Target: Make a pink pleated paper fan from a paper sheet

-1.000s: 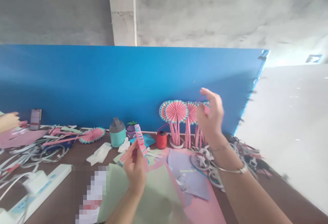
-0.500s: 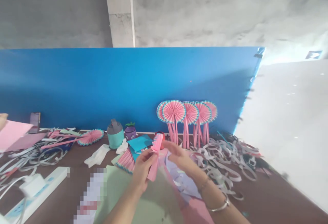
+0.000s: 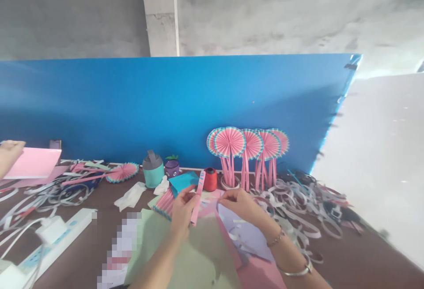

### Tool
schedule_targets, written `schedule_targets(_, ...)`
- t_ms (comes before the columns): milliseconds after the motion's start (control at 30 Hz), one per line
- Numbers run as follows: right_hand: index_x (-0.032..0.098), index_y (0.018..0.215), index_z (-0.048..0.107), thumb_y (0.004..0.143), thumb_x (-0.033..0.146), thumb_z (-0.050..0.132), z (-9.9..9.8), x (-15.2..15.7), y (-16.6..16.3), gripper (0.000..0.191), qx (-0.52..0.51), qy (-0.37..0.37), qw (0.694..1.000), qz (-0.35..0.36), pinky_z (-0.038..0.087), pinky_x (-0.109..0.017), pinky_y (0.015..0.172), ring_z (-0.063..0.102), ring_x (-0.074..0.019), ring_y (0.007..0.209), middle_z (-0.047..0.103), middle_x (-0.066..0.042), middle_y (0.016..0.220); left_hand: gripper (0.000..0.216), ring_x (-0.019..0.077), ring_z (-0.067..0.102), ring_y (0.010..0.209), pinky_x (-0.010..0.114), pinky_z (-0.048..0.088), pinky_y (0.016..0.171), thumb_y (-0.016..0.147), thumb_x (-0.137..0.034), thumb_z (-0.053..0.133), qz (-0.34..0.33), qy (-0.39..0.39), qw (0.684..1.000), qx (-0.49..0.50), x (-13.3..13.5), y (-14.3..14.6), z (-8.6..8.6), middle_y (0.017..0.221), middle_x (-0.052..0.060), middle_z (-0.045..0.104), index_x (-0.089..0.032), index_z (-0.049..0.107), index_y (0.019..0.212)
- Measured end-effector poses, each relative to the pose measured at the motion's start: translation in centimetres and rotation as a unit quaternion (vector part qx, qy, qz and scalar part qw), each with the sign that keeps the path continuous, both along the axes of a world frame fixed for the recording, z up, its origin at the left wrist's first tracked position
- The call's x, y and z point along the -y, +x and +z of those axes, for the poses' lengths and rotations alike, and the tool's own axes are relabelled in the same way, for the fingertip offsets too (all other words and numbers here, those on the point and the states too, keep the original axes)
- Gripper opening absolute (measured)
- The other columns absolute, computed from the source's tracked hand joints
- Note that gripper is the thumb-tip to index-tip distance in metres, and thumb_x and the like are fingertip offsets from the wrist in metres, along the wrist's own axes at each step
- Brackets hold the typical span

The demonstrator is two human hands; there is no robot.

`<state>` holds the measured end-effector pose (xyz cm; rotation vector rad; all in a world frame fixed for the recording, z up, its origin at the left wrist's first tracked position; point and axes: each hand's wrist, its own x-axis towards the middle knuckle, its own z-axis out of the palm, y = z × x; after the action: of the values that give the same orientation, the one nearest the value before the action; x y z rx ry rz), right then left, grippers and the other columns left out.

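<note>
My left hand [image 3: 183, 207] grips a pleated pink paper [image 3: 198, 200] with blue edging at its top, folded into a narrow upright strip. To its right, apart from the paper, my right hand [image 3: 236, 203] is closed in a pinch; whatever lies between its fingertips is too small to make out. A red thread spool [image 3: 210, 179] stands just behind the strip. Beneath both hands lie a pale green sheet [image 3: 198, 253] and pink paper [image 3: 258, 273]. More pleated pink paper [image 3: 164, 203] rests left of my left hand, beside a blue sheet [image 3: 185, 181].
Finished pink paper fans [image 3: 229, 142] lean upright against the blue partition [image 3: 132, 103]. White strips [image 3: 298, 209] heap at right. A teal cup [image 3: 153, 175], purple pot [image 3: 172, 168] and power strip [image 3: 62, 236] stand leftward. Another person's hand [image 3: 11, 154] holds pink paper at far left.
The pleated paper's fanned top has closed into a narrow strip. My right hand has drawn back from it and its fingers have come together. The other person's pink sheet has shifted right.
</note>
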<state>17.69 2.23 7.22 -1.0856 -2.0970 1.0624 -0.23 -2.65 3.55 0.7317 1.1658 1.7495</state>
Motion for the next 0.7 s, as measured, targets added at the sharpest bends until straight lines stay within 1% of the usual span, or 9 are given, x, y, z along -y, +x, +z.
schedule_targets(67, 0.016, 0.058, 0.061, 0.075, 0.023, 0.052, 0.5, 0.3, 0.0, 0.021, 0.029, 0.052, 0.998, 0.010, 0.029, -0.024, 0.053, 0.039, -0.0110, 0.054, 0.048, 0.002, 0.055, 0.052, 0.0108, 0.055, 0.053, 0.023, 0.041, 0.053, 0.055, -0.031, 0.076, 0.034, -0.006, 0.999, -0.021, -0.1, 0.0, -0.2, 0.065, -0.004, 0.061, -0.015, 0.056, 0.100)
schedule_targets(133, 0.017, 0.052, 0.058, 0.074, 0.018, 0.049, 1.1, 0.9, 0.0, 0.024, 0.064, 0.104, 0.992, 0.026, 0.028, -0.024, 0.053, 0.038, -0.0110, 0.054, 0.046, 0.002, 0.054, 0.047, 0.0120, 0.056, 0.053, 0.024, 0.043, 0.053, 0.058, -0.031, 0.072, 0.072, -0.011, 0.995, -0.067, -0.2, -0.1, -0.4, 0.064, -0.004, 0.061, -0.016, 0.053, 0.099)
schedule_targets(233, 0.018, 0.045, 0.053, 0.072, 0.011, 0.046, 2.0, 1.8, 0.1, 0.029, 0.120, 0.166, 0.978, 0.034, 0.022, -0.025, 0.051, 0.028, -0.0102, 0.052, 0.036, 0.004, 0.049, 0.040, 0.0152, 0.060, 0.057, 0.027, 0.045, 0.058, 0.061, -0.029, 0.069, 0.104, -0.006, 0.986, -0.130, -0.4, -0.4, -0.7, 0.063, -0.004, 0.062, -0.018, 0.050, 0.095)
schedule_targets(300, 0.018, 0.043, 0.051, 0.070, 0.007, 0.045, 2.7, 2.5, 0.1, 0.030, 0.158, 0.198, 0.967, 0.031, 0.018, -0.025, 0.050, 0.020, -0.0106, 0.052, 0.027, 0.005, 0.048, 0.036, 0.0171, 0.061, 0.061, 0.030, 0.047, 0.063, 0.063, -0.028, 0.067, 0.117, 0.008, 0.975, -0.191, -0.4, -0.6, -1.0, 0.063, -0.003, 0.062, -0.019, 0.050, 0.094)
schedule_targets(333, 0.019, 0.042, 0.050, 0.069, 0.005, 0.045, 3.1, 2.9, 0.0, 0.030, 0.174, 0.211, 0.961, 0.032, 0.017, -0.026, 0.049, 0.017, -0.0110, 0.053, 0.024, 0.005, 0.049, 0.034, 0.0180, 0.062, 0.064, 0.031, 0.047, 0.066, 0.066, -0.028, 0.066, 0.122, 0.015, 0.964, -0.237, -0.4, -0.7, -1.2, 0.065, -0.003, 0.063, -0.020, 0.050, 0.095)
schedule_targets(400, 0.019, 0.042, 0.048, 0.067, 0.003, 0.045, 3.6, 3.6, 0.0, 0.029, 0.192, 0.235, 0.952, 0.036, 0.016, -0.026, 0.050, 0.015, -0.0114, 0.053, 0.023, 0.005, 0.049, 0.028, 0.0197, 0.064, 0.070, 0.034, 0.048, 0.072, 0.074, -0.028, 0.060, 0.123, 0.030, 0.928, -0.351, -0.2, -0.6, -1.6, 0.071, -0.001, 0.065, -0.020, 0.052, 0.099)
schedule_targets(500, 0.019, 0.045, 0.048, 0.069, 0.004, 0.045, 4.2, 4.5, 0.1, 0.029, 0.186, 0.261, 0.946, 0.041, 0.018, -0.026, 0.051, 0.019, -0.0112, 0.051, 0.030, 0.005, 0.048, 0.024, 0.0222, 0.065, 0.080, 0.037, 0.049, 0.075, 0.082, -0.022, 0.049, 0.097, 0.060, 0.871, -0.478, 0.1, -0.1, -2.2, 0.079, 0.003, 0.067, -0.022, 0.055, 0.105)
schedule_targets(600, 0.019, 0.049, 0.051, 0.075, 0.008, 0.045, 4.4, 4.7, 0.2, 0.029, 0.148, 0.262, 0.953, 0.042, 0.021, -0.025, 0.051, 0.028, -0.0107, 0.050, 0.039, 0.004, 0.049, 0.029, 0.0240, 0.064, 0.085, 0.039, 0.050, 0.076, 0.084, -0.017, 0.044, 0.061, 0.123, 0.818, -0.558, 0.5, 0.7, -2.5, 0.080, 0.005, 0.067, -0.022, 0.057, 0.109)
schedule_targets(700, 0.019, 0.057, 0.060, 0.081, 0.012, 0.045, 4.4, 4.1, 0.6, 0.029, 0.090, 0.240, 0.966, 0.037, 0.028, -0.024, 0.053, 0.041, -0.0112, 0.053, 0.053, 0.002, 0.055, 0.031, 0.0229, 0.064, 0.084, 0.038, 0.051, 0.076, 0.085, -0.013, 0.042, 0.023, 0.182, 0.778, -0.601, 1.0, 1.4, -2.4, 0.081, 0.005, 0.067, -0.022, 0.056, 0.112)
